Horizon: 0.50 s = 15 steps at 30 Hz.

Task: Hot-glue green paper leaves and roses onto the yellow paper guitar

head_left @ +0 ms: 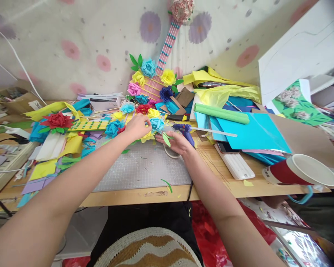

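My left hand is closed in a pinch on a light-blue paper flower above the grey cutting mat. My right hand lies just under the flower with fingers curled, holding a green paper leaf. A blue glue gun rests right behind my right hand. Several paper flowers, yellow, red and blue, lie around my hands. A paper guitar decorated with flowers leans against the wall behind.
A green paper roll and cyan sheets lie to the right, with a white remote and a red-and-white cup on its side near the edge. A red paper flower and scraps cover the left. Cardboard box at far left.
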{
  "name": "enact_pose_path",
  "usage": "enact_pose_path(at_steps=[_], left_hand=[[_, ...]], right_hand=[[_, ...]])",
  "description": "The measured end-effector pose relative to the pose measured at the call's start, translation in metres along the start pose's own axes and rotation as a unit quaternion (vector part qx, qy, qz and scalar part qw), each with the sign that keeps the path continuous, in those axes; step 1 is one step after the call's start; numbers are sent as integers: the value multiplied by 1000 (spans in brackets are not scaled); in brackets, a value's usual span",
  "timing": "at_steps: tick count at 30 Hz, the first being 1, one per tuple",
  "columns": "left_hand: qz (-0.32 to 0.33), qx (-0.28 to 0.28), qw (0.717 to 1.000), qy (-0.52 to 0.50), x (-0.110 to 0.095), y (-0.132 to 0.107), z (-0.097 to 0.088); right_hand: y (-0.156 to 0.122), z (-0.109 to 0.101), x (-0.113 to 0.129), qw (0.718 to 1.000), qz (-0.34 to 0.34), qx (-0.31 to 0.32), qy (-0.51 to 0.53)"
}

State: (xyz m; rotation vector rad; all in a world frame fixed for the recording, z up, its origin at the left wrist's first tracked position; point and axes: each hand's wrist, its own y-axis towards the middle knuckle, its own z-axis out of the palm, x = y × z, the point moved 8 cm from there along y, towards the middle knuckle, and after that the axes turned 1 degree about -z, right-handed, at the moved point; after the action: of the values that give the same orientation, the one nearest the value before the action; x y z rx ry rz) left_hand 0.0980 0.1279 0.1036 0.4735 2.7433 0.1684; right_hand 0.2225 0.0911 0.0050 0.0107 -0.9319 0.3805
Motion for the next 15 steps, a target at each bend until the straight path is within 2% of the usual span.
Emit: enact_pose_path(at_steps=[6,10,15], left_hand=[[74,-1,997,-10,-5,-20,-8],[84,21,996,7,2,-29,-3],[120,37,991,40,-5,-48,4]], right_hand=[[-15,19,-8,995,54,79,-14],[-16,11,-12,994,70,75,-49],[-23,-3,-5,987,87,78,-112]])
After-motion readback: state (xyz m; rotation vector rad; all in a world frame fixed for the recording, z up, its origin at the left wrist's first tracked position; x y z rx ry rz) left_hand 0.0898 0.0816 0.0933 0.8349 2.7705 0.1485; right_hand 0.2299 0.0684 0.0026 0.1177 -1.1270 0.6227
